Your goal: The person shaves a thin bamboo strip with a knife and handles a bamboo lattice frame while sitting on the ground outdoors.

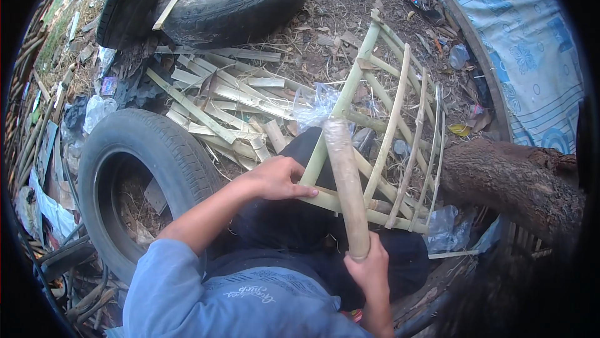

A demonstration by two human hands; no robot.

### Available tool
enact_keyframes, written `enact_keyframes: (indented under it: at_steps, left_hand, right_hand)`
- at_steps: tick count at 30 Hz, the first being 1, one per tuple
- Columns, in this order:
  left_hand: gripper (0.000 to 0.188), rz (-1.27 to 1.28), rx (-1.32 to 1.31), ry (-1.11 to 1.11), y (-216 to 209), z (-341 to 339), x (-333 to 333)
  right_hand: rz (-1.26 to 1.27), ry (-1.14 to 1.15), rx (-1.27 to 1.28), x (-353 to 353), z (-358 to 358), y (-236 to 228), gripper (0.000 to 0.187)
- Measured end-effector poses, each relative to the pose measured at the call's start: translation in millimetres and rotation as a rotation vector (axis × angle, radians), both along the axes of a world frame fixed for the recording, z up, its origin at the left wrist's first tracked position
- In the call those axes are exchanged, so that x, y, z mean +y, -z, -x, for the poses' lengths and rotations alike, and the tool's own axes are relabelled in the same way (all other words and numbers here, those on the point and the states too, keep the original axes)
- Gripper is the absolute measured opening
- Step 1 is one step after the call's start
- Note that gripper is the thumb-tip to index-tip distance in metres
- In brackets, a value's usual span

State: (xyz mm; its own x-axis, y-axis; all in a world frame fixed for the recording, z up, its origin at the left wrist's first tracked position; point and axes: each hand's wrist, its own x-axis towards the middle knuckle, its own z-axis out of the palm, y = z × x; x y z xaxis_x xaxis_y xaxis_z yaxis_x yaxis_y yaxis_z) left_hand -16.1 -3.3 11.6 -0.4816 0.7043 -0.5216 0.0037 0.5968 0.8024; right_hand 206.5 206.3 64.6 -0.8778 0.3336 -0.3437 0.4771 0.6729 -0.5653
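A frame of green bamboo poles and pale slats (pixel 354 82) leans across my lap, its slats fanning out to the right. My left hand (pixel 275 177) is closed on the near left corner, where a long pole meets the bottom crosspiece; the thumb lies on top of the crosspiece. In my right hand (pixel 370 264) is a thick, round wooden stick (pixel 345 182), gripped by its near end. The stick points away from me and passes above the crosspiece, covering part of it. Whether it touches the frame, I cannot tell.
Split bamboo strips (pixel 231 97) lie heaped beyond my left hand. A tyre (pixel 150 135) is at my left, with more tyres (pixel 244 13) farther off. A log (pixel 506 178) lies right of the frame, near a blue patterned sheet (pixel 512 44). Clear plastic (pixel 317 105) rests behind the frame.
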Motion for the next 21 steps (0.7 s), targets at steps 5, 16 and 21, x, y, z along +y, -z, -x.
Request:
enact_keyframes:
  at_steps: [5, 16, 21]
  left_hand:
    - [0.044, 0.018, 0.019, 0.017, -2.8, -0.7, 0.6]
    - [0.043, -0.006, -0.059, -0.017, 1.4, 2.2, 1.5]
    - [0.043, 0.004, 0.003, 0.041, 6.3, 3.0, 2.7]
  right_hand:
    - [0.099, 0.177, 0.251, -9.7, -9.9, -18.0, 0.050]
    - [0.168, 0.049, 0.075, -9.3, 2.2, -2.2, 0.065]
    - [0.224, 0.098, 0.177, -14.3, -8.3, 9.8, 0.061]
